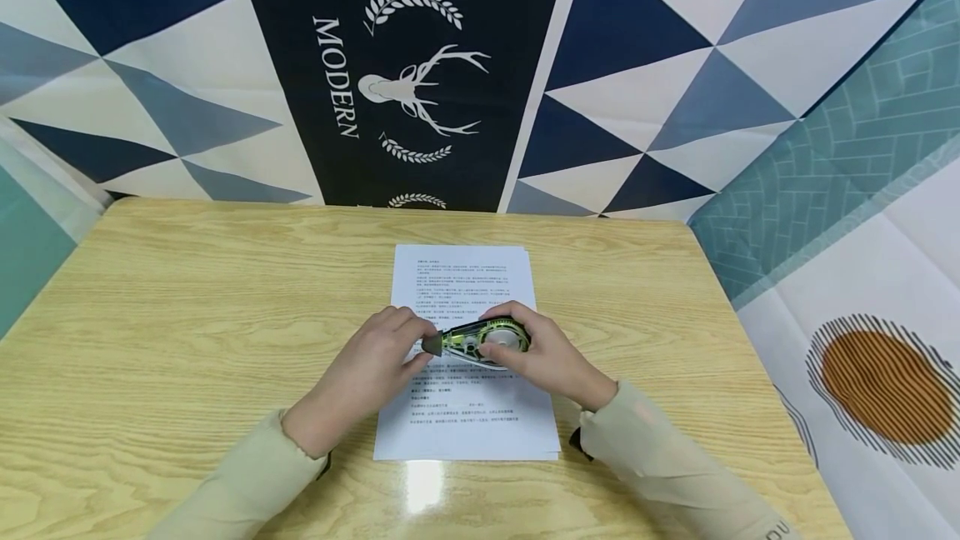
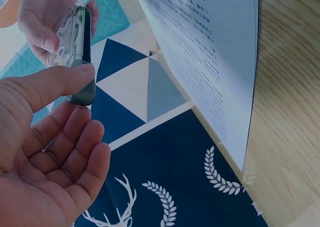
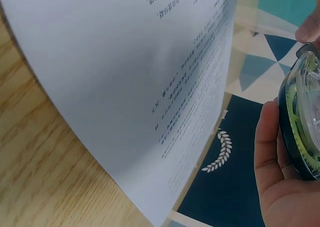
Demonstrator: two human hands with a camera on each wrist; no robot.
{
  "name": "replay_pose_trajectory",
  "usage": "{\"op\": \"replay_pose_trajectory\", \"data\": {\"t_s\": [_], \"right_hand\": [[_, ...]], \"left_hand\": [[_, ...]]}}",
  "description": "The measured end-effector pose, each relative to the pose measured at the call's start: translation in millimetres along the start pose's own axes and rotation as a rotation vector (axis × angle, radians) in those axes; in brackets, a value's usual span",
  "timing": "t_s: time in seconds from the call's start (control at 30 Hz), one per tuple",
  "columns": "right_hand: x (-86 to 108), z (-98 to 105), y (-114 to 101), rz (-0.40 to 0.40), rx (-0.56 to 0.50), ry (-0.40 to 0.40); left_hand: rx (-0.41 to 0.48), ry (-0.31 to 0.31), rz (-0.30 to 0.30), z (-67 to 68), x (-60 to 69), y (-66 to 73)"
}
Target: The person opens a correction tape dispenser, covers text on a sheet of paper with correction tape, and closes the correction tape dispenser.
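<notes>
A correction tape [image 1: 491, 342] with a clear and green body is held above the printed paper in the head view. My right hand [image 1: 546, 354] grips its wide rounded end. At the narrow end, my left hand [image 1: 386, 352] pinches the dark cap [image 1: 432, 343] between thumb and fingers. From the left wrist, the cap [image 2: 83, 87] appears under the thumb of the left hand [image 2: 55, 152], on the end of the tape's body. The right wrist view shows green gear teeth inside the correction tape [image 3: 302, 119], with the right hand [image 3: 280, 172] around it.
Printed sheets [image 1: 465, 440] lie in a slightly uneven stack on the wooden table [image 1: 225, 298], under both hands. Behind the table's far edge hangs a patterned cloth [image 1: 420, 173] with a deer head and triangles.
</notes>
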State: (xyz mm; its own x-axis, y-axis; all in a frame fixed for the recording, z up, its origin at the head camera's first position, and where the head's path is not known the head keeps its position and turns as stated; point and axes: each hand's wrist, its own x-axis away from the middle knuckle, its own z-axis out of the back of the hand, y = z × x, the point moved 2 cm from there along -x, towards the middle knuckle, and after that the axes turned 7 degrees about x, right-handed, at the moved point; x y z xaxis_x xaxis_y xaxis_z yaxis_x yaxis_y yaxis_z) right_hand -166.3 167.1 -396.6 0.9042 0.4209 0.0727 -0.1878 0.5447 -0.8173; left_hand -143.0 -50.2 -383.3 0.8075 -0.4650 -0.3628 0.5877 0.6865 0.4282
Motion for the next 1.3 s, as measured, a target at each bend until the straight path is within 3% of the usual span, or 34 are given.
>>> {"op": "replay_pose_trajectory", "data": {"t_s": [0.4,0.83,1.3], "right_hand": [[0.7,-1.0,-1.4,-0.004,0.0,-0.002],[3.3,-1.7,-0.7,-0.005,-0.046,0.018],[-0.2,-4.1,2.0,-0.009,-0.068,0.033]], "left_hand": [[0.0,0.002,-0.026,1.2,0.6,2.0],[-0.065,0.055,-0.118,0.6,-0.4,6.4],[-0.04,0.065,-0.102,-0.1,-0.7,5.5]]}}
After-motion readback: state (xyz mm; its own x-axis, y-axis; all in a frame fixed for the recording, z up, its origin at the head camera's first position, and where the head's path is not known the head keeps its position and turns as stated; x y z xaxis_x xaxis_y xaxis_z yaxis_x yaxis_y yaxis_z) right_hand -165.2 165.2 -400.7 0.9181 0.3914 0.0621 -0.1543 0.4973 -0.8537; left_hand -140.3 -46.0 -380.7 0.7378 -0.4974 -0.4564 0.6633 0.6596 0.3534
